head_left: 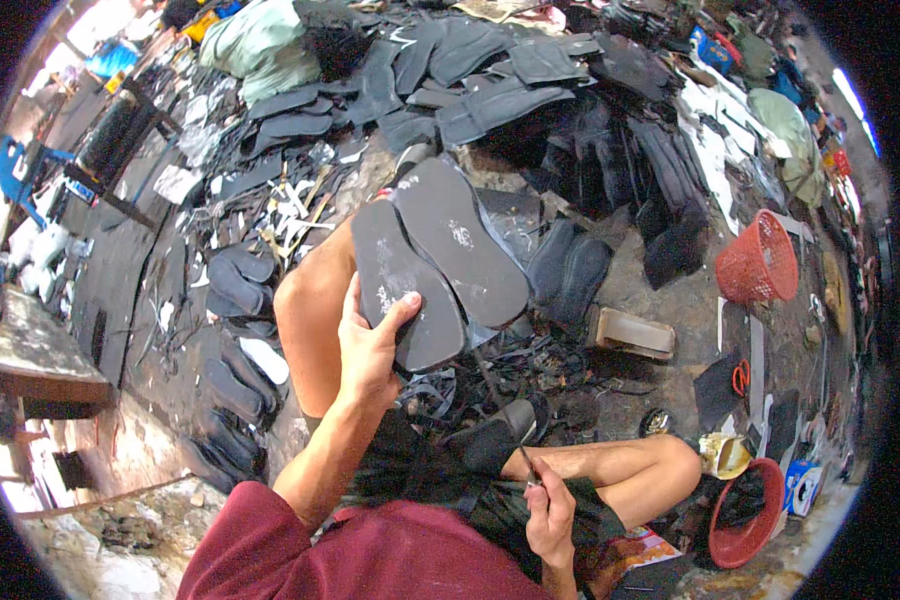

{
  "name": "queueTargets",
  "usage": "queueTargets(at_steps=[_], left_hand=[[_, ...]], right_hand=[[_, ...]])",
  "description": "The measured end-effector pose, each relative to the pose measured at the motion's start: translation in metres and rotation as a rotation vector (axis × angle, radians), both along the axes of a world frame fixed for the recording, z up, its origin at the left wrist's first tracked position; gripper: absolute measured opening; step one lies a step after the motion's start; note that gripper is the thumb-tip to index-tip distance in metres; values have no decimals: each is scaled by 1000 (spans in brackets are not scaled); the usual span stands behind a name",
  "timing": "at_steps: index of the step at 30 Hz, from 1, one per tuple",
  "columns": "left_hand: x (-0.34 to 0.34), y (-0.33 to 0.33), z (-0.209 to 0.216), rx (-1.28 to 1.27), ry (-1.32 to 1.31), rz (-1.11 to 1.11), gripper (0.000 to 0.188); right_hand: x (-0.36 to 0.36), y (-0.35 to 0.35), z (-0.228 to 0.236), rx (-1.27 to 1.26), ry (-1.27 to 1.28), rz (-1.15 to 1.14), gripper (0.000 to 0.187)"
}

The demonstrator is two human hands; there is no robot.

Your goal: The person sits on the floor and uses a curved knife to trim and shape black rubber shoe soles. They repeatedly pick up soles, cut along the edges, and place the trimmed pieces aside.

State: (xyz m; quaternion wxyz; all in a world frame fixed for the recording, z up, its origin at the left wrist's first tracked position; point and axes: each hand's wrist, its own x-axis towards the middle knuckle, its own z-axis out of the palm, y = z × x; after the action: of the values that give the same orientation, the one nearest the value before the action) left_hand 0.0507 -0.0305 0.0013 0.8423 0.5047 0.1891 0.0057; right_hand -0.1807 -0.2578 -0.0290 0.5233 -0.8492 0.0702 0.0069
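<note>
My left hand grips a dark grey shoe sole, thumb on its upper face and the other fingers mostly hidden beneath. White smudges mark the sole. Beside its right edge lies a second grey sole, slanting the same way over my raised left knee; what supports it is hidden. Low on the right, my right hand is closed round the lower end of a long thin tool, whose slim dark shaft points up toward the soles. Its tip and exact kind are unclear.
Dark soles and sheets are heaped ahead, with more paired soles to the left. On the right are a red basket, a beige tray, orange-handled scissors and a red basin. Dark scraps litter the floor between my legs.
</note>
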Motion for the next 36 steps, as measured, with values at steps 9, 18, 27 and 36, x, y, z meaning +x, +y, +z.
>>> queueTargets(at_steps=[9, 18, 27, 36], left_hand=[[-30, 9, 10, -19, 111, 4, 77], [-46, 24, -5, 89, 133, -70, 90], [-52, 39, -8, 153, 137, -93, 94], [-57, 25, -5, 195, 130, -127, 91]], right_hand=[[26, 30, -7, -111, -70, 5, 33], [104, 55, -21, -140, -160, 98, 26], [143, 53, -32, -30, -94, 309, 28], [167, 114, -154, 267, -240, 173, 52]])
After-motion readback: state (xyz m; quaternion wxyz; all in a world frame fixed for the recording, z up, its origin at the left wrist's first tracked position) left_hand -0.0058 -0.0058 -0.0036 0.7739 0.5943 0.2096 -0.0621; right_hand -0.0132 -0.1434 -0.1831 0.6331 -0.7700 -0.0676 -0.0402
